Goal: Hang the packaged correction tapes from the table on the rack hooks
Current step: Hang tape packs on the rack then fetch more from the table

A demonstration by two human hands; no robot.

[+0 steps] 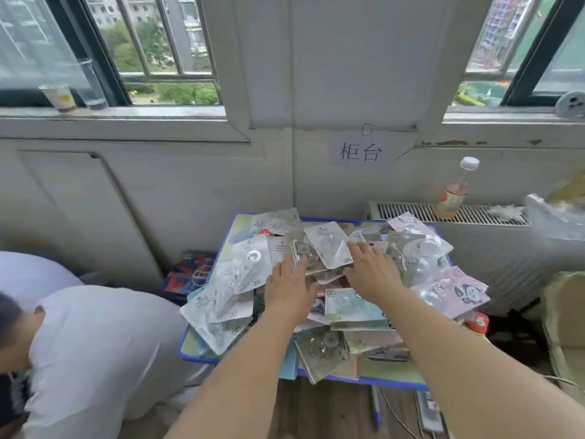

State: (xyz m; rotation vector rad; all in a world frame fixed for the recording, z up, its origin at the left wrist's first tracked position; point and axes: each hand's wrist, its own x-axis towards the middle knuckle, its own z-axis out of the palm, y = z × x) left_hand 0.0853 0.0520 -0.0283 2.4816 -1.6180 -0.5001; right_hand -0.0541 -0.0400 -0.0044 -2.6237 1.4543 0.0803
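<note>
Blue-edged table under windows, heaped with packaged correction tapes.

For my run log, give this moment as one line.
left hand flat on heaped clear-plastic correction tape packets | right hand flat on heap | rack unseen

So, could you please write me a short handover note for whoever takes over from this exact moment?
Left hand: fingers straight, resting on the pile of packaged correction tapes, gripping nothing.
Right hand: fingers spread flat on the same pile, holding nothing.
The packs lie heaped and overlapping on the small blue-edged table under the wall sign. Some hang over its front and right edges.
The rack hooks are not in view, so I cannot tell how many packs have been hung.
Left to do: pick a pack from the heap, carry it to the rack, hang it, repeat.
A second person in white crouches left of the table.
</note>
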